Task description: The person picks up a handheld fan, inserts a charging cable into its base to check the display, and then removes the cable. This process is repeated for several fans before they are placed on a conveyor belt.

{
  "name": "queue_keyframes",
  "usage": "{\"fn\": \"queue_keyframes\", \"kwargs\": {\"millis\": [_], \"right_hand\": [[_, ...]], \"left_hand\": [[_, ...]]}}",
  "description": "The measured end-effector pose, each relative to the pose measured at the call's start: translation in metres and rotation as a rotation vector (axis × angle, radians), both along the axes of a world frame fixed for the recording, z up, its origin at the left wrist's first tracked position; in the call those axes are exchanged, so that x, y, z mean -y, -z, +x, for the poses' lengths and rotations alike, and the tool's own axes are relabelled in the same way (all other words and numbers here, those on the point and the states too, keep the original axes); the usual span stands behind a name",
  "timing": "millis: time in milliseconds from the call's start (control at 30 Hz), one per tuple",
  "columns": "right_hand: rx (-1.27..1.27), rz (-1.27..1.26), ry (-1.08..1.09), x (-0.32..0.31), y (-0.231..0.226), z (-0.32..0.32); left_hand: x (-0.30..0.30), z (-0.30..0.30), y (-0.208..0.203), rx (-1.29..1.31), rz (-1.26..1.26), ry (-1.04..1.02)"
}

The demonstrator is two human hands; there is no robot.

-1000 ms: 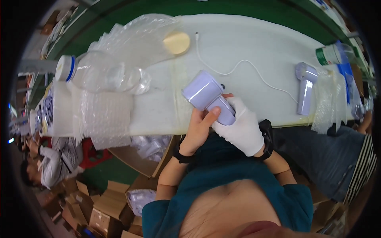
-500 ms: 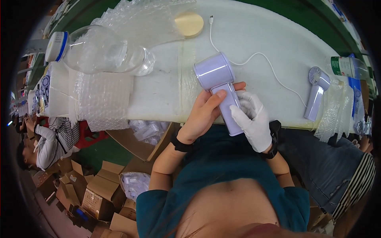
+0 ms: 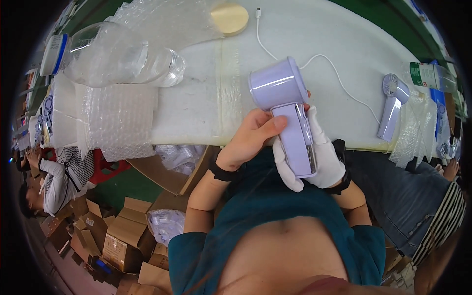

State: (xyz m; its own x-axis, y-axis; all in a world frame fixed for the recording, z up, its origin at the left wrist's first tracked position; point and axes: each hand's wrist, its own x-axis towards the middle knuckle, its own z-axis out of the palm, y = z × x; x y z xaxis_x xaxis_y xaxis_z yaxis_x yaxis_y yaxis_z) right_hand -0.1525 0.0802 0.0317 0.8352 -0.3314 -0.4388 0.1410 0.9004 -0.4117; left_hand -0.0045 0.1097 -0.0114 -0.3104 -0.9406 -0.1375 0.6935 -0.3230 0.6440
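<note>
A lavender handheld fan [image 3: 278, 87] is between my hands above the near edge of the table, its round head tilted up and away from me. My bare left hand [image 3: 250, 135] grips the handle, thumb pressed on its front face. Beneath and to the right, my right hand [image 3: 322, 152], in a white glove, wraps round the lower handle with the fingers curled on both sides. Along the handle's right side the casing stands apart, and some of the inside shows. A white cable [image 3: 339, 78] runs behind the fan to a second lavender fan [image 3: 391, 108] lying at the right.
A large clear bottle [image 3: 113, 54] lies at the left by bubble wrap [image 3: 120, 120]. A round yellow pad [image 3: 229, 18] sits at the far side. Open cardboard boxes [image 3: 128, 226] stand on the floor at left, where another person [image 3: 64, 172] sits. Someone's jeans [image 3: 403, 201] show at right.
My gloved right hand has moved from the handle's side to underneath, now cradling it. The fan has turned slightly and a gap in the handle's casing now shows.
</note>
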Motion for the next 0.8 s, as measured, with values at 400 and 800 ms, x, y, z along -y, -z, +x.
{"fn": "queue_keyframes", "kwargs": {"millis": [400,800], "right_hand": [[-0.855,-1.049,0.088,-0.014,-0.006,0.012],[-0.348,-0.418,0.187,-0.005,-0.005,0.007]], "left_hand": [[-0.008,-0.007,0.004,0.118,-0.029,-0.245],[-0.001,-0.009,-0.016,0.138,-0.042,-0.135]]}}
